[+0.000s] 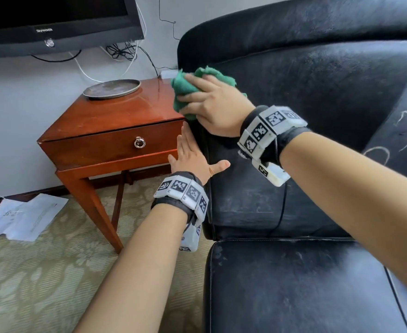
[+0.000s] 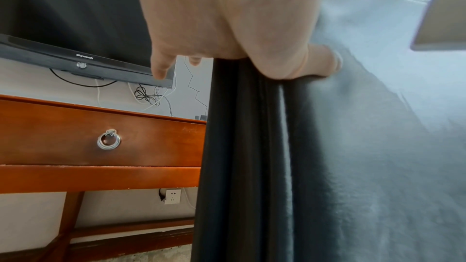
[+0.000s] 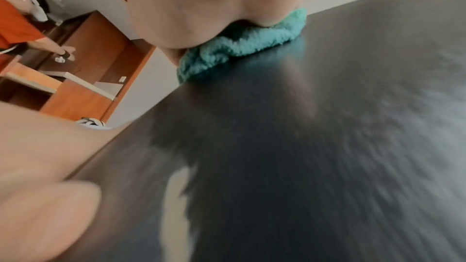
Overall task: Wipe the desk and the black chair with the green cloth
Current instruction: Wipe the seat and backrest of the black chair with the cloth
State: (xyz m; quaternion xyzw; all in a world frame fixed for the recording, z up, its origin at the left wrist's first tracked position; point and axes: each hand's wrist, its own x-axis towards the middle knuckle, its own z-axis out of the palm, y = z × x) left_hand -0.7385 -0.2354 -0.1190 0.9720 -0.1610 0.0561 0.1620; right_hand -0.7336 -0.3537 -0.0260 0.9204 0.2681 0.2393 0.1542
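Fingers (image 1: 192,93) of right hand (image 1: 213,109) spread and curled over bunched green cloth (image 1: 185,92), gripping it and pressing it onto top front corner of black chair's (image 1: 317,116) armrest, on the side facing the desk (image 1: 116,116). Same grip in right wrist view: cloth (image 3: 242,47) crushed between palm (image 3: 214,7) and dark leather (cloth looks more teal there). Left hand (image 1: 192,157) flat against front edge of that armrest, below the cloth, fingers straight and together, pointing up, thumb stretched sideways onto inner face of arm; holding nothing. Left wrist view: palm (image 2: 227,17) laid on armrest's piped front seam, thumb on greyish, dusty leather.

Desk small, reddish wood, standing just beside the chair, one drawer with metal ring pull (image 1: 139,142). Round metal tray (image 1: 112,88) near back left corner of desk top. Television (image 1: 53,22) on wall above, cables (image 1: 120,52) hanging under it. Loose papers (image 1: 22,216) on patterned carpet, left of desk legs.
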